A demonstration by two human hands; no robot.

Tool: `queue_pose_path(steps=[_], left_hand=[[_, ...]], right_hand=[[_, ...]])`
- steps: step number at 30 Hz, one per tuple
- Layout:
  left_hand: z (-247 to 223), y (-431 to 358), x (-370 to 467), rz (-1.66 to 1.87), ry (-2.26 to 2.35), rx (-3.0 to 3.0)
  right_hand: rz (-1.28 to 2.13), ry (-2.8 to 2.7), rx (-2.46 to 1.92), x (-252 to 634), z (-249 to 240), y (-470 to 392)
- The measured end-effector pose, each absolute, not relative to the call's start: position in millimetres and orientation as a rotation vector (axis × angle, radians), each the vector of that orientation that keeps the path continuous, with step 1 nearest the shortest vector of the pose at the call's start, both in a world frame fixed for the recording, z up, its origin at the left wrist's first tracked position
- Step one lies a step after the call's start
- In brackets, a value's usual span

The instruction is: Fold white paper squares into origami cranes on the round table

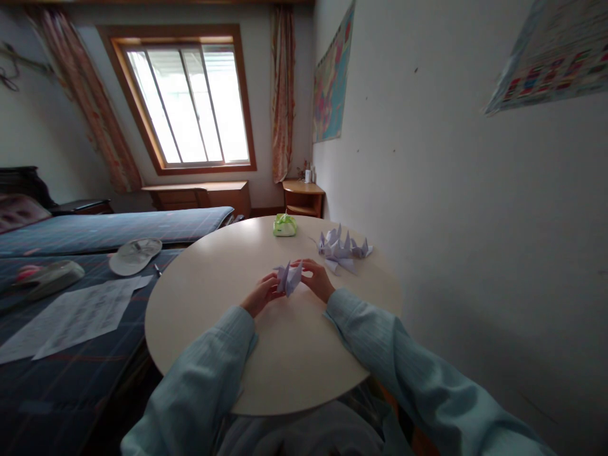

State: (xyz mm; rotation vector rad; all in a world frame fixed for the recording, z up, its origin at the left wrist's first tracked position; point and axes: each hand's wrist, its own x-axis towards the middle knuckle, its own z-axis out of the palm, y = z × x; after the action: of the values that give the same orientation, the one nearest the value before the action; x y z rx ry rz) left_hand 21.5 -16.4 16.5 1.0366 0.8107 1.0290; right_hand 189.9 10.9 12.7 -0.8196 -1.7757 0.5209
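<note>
Pinching the paper crane (pixel 289 280) now, left hand (pixel 266 293) and right hand (pixel 315 277) together, left of the other cranes (pixel 338 248) and on their near side, best gripping lightly by folded edges, easing evenly to avoid stray creases.

Partly lost to edges, overlap and glare
Mid-frame, a folded paper figure (pixel 289 279) hides some fingertips of the left hand (pixel 263 294) and right hand (pixel 319 278); the clustered paper figures (pixel 336 246) right of centre overlap beyond counting, print on the sheets (pixel 85 316) lower left is too small to read, the upper-right corner crops a poster (pixel 555 63), and glare blanks the window (pixel 228 111).
</note>
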Motion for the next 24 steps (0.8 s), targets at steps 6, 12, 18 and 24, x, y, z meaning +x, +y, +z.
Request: queue_pose_path(steps=[6,12,18,24], left_hand=[[18.5,-16.7,21.9,1.022,0.828,1.016],[17.5,-16.7,22.1,1.003,0.841,1.032],[14.0,-15.6,20.3,1.029,0.821,1.088],[13.4,-15.3,19.7,1.093,0.808,1.174]], right_hand=[[0.288,-1.857,-0.81,192.0,9.0,15.0],[0.251,-1.92,-0.908,192.9,7.4,16.5],[0.333,-1.905,-1.065,191.1,9.8,13.8],[0.57,-1.816,-1.101,188.5,14.4,9.9]])
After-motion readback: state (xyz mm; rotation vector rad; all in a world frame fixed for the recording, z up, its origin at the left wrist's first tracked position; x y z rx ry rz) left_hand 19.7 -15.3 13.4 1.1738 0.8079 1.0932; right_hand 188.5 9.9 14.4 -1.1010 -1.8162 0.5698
